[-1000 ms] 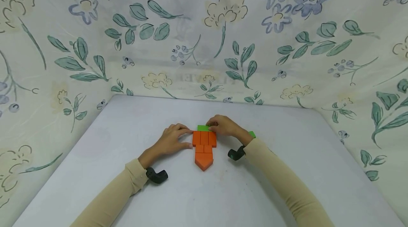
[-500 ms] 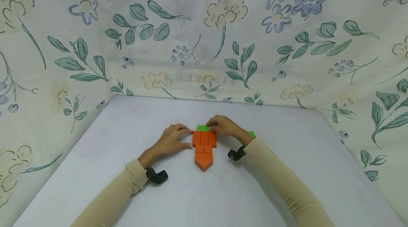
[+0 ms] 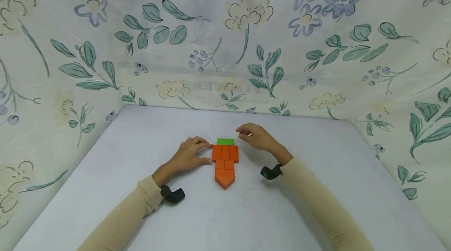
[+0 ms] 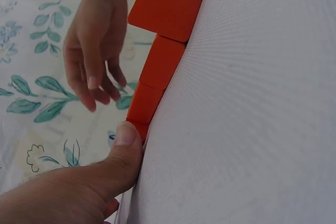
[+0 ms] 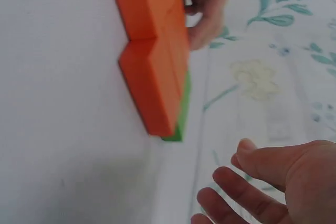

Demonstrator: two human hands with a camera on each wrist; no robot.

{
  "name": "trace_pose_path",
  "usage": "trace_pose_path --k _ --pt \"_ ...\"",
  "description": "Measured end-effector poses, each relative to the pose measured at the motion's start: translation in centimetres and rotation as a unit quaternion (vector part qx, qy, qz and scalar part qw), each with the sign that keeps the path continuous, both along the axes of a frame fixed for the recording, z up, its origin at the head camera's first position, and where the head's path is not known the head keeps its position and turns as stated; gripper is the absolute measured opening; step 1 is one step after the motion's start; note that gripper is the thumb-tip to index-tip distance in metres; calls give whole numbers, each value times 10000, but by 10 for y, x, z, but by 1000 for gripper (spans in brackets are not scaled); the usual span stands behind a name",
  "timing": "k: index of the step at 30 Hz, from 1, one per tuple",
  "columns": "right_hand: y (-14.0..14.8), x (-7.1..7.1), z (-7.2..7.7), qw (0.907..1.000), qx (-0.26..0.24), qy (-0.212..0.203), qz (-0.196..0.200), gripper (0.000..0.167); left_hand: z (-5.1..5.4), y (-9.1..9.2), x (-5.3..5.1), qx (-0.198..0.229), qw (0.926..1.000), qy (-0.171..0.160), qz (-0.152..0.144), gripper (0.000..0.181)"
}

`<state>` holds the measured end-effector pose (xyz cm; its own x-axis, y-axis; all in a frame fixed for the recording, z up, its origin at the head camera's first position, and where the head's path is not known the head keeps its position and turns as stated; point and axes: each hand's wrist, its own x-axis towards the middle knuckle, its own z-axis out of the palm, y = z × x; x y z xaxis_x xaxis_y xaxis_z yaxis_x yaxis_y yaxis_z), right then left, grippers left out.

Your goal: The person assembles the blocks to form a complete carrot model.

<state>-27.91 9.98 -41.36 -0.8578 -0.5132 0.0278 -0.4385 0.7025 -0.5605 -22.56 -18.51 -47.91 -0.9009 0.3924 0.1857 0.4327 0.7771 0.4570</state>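
Orange blocks (image 3: 225, 153) lie flat on the white table in a touching group, with a pointed block (image 3: 224, 177) at the near end. A green block (image 3: 225, 141) touches their far edge. The left hand (image 3: 188, 155) rests on the table at the left of the group, thumb and index fingertip against the orange row; in the left wrist view its thumb (image 4: 118, 163) touches an orange block (image 4: 164, 61). To the right of the green block, the right hand (image 3: 257, 137) is apart from the blocks, fingers relaxed and holding nothing, as the right wrist view also shows.
A floral cloth (image 3: 197, 55) rises behind and beside the white table (image 3: 299, 219). Each wrist wears a black device, the left one (image 3: 172, 195) resting near the table and the right one (image 3: 270, 172) nearer the blocks' right side.
The right hand has let go of the green block and moved right, away from it. The left hand has stayed against the orange blocks. A green patch by the right wrist no longer shows.
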Motion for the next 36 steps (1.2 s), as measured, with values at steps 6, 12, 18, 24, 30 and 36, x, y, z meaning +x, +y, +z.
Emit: trace_pose_path --k 6,12,18,24,30,36 --pt "47 19 15 9977 -440 414 -318 28 1 -2 0 20 9999 149 -58 62" --pt "89 41 9 9932 -390 715 -831 26 0 -4 0 16 9999 144 -44 61" --pt "104 49 -9 9896 88 613 -1299 32 -1 -5 1 51 9999 145 -28 60" --pt "101 48 -19 9846 462 176 -1678 49 -2 -3 2 99 9998 123 -72 61" --pt "101 49 -27 9799 460 256 -1926 44 -2 0 0 85 9998 168 -112 61" --pt "99 50 -31 9798 384 466 -1907 40 -2 0 0 64 9999 110 -75 61"
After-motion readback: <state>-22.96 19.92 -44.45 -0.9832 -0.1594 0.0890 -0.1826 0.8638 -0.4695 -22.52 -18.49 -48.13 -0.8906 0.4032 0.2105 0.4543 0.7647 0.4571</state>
